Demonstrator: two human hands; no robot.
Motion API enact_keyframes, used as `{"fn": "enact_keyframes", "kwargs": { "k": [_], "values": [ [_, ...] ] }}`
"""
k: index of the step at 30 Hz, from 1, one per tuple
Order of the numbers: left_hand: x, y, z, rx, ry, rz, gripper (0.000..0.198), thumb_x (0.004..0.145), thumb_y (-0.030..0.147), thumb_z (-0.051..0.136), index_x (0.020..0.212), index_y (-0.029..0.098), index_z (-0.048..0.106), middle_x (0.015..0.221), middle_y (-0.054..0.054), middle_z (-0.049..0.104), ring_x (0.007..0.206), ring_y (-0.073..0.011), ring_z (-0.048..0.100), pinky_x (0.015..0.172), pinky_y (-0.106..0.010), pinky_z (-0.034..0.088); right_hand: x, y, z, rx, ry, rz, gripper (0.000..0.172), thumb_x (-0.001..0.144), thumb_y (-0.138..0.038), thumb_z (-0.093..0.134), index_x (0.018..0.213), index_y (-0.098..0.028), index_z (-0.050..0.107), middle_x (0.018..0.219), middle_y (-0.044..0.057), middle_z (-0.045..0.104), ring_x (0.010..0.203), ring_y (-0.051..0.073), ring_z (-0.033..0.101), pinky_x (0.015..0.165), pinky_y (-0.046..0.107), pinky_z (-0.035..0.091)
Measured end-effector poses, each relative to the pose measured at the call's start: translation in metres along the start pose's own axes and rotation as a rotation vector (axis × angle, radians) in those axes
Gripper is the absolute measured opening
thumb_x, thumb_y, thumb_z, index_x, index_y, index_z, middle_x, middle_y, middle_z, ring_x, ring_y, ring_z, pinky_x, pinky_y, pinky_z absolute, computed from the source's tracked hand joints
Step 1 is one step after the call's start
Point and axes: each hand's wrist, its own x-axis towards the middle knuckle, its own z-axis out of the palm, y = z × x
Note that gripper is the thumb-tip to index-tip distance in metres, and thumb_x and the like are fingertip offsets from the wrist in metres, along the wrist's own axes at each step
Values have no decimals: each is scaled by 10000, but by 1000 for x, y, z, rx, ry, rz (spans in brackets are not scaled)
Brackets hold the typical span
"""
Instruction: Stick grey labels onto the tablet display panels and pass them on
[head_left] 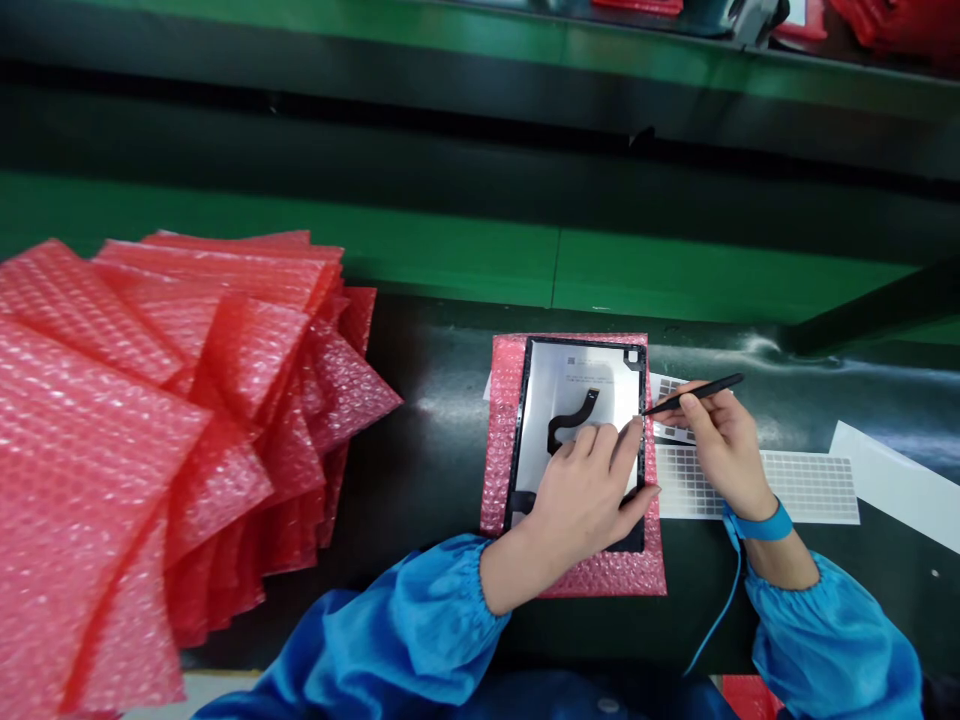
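Note:
A tablet screen panel [542,395] lies back side up, with a silver back, a dark frame and a bent black flex cable [574,415]. Beneath it is a red bubble-wrap bag [600,577]. My left hand [574,490] rests across the panel, fingers spread, its index fingertip at the right edge and thumb apart. Black tweezers [701,392] are gripped like a pen in my right hand [727,445]. Their tip meets the panel's right edge beside my left index finger; whether it pinches anything is too small to tell.
Many red bubble-wrap bags [172,430] are heaped at left. Sticker sheets [814,487] lie under and beside my right hand, with white paper [892,480] farther right. A blue wrist strap [761,522] trails a cord. A shelf [480,40] spans the back.

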Motion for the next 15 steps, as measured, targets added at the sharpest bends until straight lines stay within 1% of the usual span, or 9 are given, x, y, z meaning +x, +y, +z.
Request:
{"fn": "enact_keyframes", "kwargs": {
  "k": [4, 10, 15],
  "values": [
    [1, 0, 0, -2, 5, -10, 671, 1013, 537, 605, 1495, 74, 547, 1060, -122, 648, 991, -300, 642, 722, -399, 606, -1, 0, 2, 1, 17, -7, 358, 980, -587, 746, 1073, -248, 674, 847, 25, 798, 770, 219, 821, 778, 405, 725],
    [2, 0, 0, -3, -11, -22, 645, 1027, 529, 584, 1496, 88, 540, 1071, -120, 653, 984, -299, 646, 702, -403, 605, 0, 4, 5, 22, 40, -25, 378, 967, -600, 754, 1065, -246, 665, 821, 15, 784, 761, 221, 820, 799, 426, 726],
    [4, -3, 1, -33, -23, -25, 624, 1038, 524, 569, 1492, 96, 541, 1101, -129, 666, 1010, -302, 659, 728, -407, 612, -5, -2, -2, 33, 121, -59, 366, 969, -596, 754, 1080, -255, 676, 867, 19, 787, 796, 231, 828, 818, 433, 719]
  ]
}}
